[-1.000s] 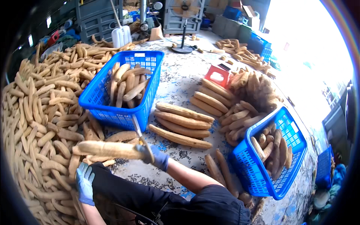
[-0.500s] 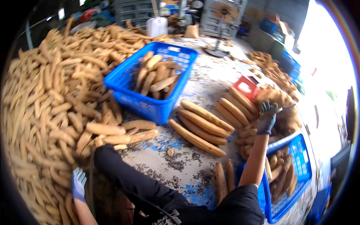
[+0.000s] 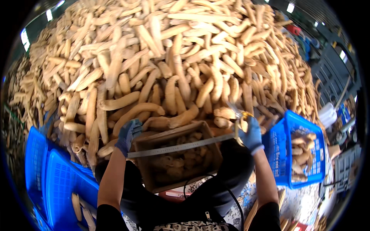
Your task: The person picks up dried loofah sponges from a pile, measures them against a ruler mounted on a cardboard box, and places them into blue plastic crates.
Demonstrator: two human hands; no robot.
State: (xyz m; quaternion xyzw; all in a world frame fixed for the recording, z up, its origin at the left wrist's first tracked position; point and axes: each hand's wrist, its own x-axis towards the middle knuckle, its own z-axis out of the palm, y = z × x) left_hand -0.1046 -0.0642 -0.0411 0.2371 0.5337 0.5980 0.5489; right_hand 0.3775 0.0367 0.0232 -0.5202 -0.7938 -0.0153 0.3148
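My left hand (image 3: pixel 129 135), in a blue-grey glove, is beside the left end of a wooden-looking box (image 3: pixel 145 163); its fingers are loosely bent and I see nothing in them. My right hand (image 3: pixel 251 134), also gloved, is closed around scissors (image 3: pixel 239 114) with metal blades and a yellowish handle, partly hidden by the fingers. Between my knees, the box holds short pale loofah pieces (image 3: pixel 175 161). Across its top runs a white ruler-like strip (image 3: pixel 181 148). Long tan dried loofahs (image 3: pixel 179 117) lie right behind the box.
A large heap of loofahs (image 3: pixel 169 46) rises ahead of me. To the right stands a blue crate (image 3: pixel 278 154) with loofahs inside. Blue crates (image 3: pixel 65 184) are at my left, one with a few loofahs. A white jug (image 3: pixel 327 115) stands farther right.
My view has swung left from the crates and floor to the heap. My right hand has come from the loofahs at the far right to the box, still holding the scissors. Both hands now flank the box.
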